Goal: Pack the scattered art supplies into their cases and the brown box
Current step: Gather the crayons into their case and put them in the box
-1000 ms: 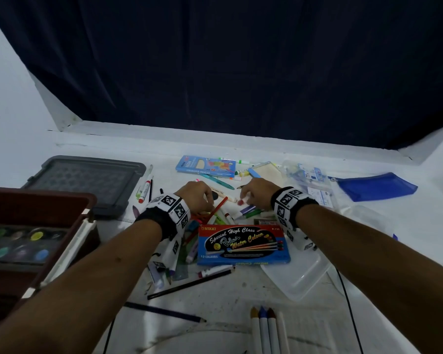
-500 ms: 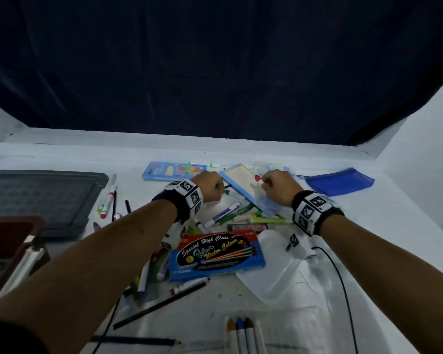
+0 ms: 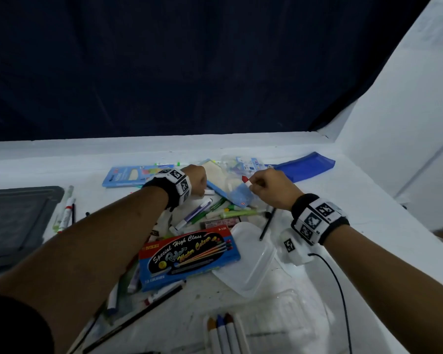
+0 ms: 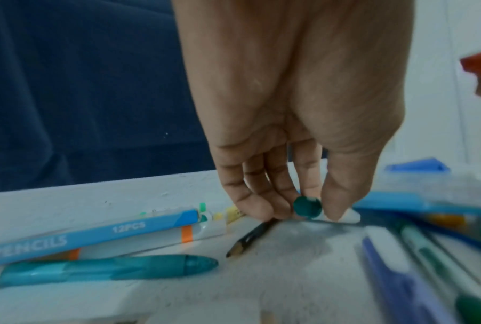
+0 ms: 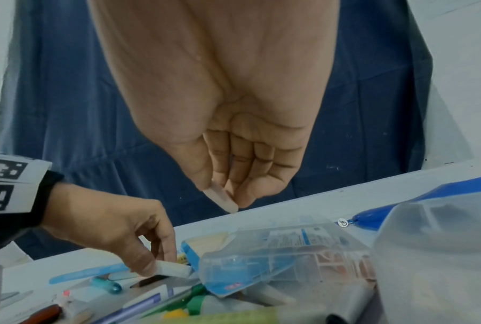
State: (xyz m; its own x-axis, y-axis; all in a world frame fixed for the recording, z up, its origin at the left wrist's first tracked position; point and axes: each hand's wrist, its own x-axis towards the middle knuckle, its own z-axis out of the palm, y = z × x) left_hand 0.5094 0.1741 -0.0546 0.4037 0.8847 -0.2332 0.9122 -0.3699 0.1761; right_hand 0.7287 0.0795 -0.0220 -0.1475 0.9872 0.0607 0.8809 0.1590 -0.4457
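Note:
Markers, pens and pencils lie heaped in mid-table. My left hand point(image 3: 197, 183) reaches down at the heap's far side and pinches a white marker with a teal end point(image 4: 307, 207) between thumb and fingers, low over the table; the same marker point(image 5: 174, 269) shows in the right wrist view. My right hand point(image 3: 256, 184) is raised a little above the heap and pinches a white marker with a red cap point(image 3: 246, 180), seen as a pale stick point(image 5: 222, 200) from the wrist. A light-blue open case point(image 3: 221, 190) lies between the hands. The brown box is out of view.
A blue pencil box point(image 3: 136, 175) lies far left of the hands, a blue zip pouch point(image 3: 306, 166) far right. A water-colour box point(image 3: 189, 259) and a clear plastic lid point(image 3: 251, 267) sit nearer me. A dark grey tray point(image 3: 18, 221) is at the left edge. A clear bag point(image 5: 275, 250) lies under my right hand.
The view swung right, so the brown box left the picture. Both hands moved to the heap's far side. My right hand lifted the red-capped marker; my left hand took hold of the teal-ended marker.

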